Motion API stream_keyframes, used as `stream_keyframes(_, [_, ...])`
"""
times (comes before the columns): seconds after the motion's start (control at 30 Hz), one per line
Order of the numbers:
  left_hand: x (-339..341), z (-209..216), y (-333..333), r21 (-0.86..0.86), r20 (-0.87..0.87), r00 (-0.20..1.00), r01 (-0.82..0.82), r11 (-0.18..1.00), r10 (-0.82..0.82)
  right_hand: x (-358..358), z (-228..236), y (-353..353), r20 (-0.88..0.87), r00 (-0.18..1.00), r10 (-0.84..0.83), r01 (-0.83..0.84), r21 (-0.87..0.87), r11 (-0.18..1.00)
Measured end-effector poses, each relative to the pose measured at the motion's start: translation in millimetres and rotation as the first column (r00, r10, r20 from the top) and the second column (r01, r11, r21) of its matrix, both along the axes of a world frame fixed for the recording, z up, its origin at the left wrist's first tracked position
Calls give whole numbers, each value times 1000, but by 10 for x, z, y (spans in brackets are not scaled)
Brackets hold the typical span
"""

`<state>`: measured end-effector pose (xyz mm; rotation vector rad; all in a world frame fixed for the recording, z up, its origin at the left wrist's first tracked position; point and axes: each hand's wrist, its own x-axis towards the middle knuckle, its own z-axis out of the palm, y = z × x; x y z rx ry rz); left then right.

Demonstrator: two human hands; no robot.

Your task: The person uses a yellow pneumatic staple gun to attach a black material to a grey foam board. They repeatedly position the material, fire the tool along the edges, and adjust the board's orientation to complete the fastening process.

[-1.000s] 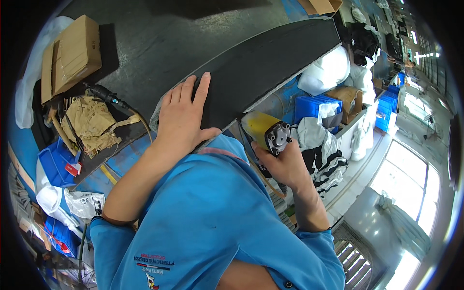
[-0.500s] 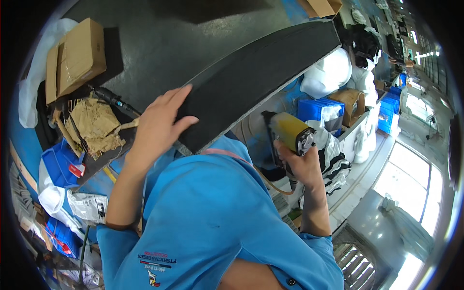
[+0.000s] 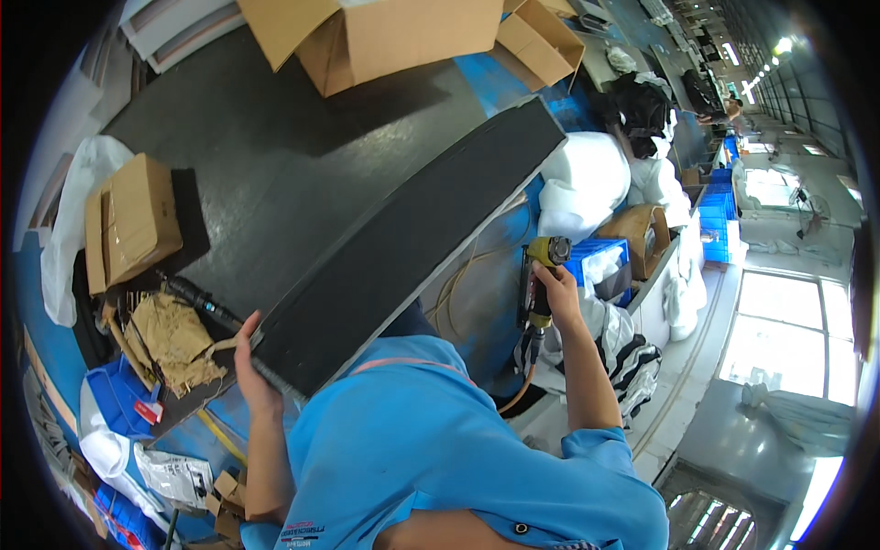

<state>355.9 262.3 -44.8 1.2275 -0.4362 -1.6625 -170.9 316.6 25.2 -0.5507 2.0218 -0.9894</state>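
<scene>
One long black slab-like panel (image 3: 412, 243) slants from 7 to 1 o'clock, apparently at a positioning step

At 3 o'clock the right hand (image 3: 563, 295) grasps one yellow-and-black air tool (image 3: 529, 291); the left hand (image 3: 253, 371), 8 o'clock, meets the panel's end, grip unclear; next likely calls for steadying it; two open brown cardboard boxes (image 3: 426, 41) sit around 12

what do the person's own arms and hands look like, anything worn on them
The left hand and right hand wear no gloves, and no watch shows on either wrist. The forearms are uncovered; blue short sleeves end near the elbows. They belong to a matching blue shirt with small chest lettering and a dark button.
</scene>
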Motion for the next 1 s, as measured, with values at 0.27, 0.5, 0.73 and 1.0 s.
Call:
stream_keyframes(0.27, [-188,-31,368,-67,150,956,-245,967,252,-2229,-490,-1410,-179,984,-21,7,-82,997])
stream_keyframes(0.5, [-307,-397,1416,313,-306,867,-300,901,394,-3108,-1177,-2462,-443,888,122,-151,-30,988])
stream_keyframes(0.73, [-69,-934,1307,467,-142,896,-315,826,422,-3883,-1785,-1558,-490,701,519,-499,183,847])
stream_keyframes(1.0, [836,-1783,1233,489,25,982,-176,854,188,-2952,-2295,238,423,864,-273,311,-20,950])
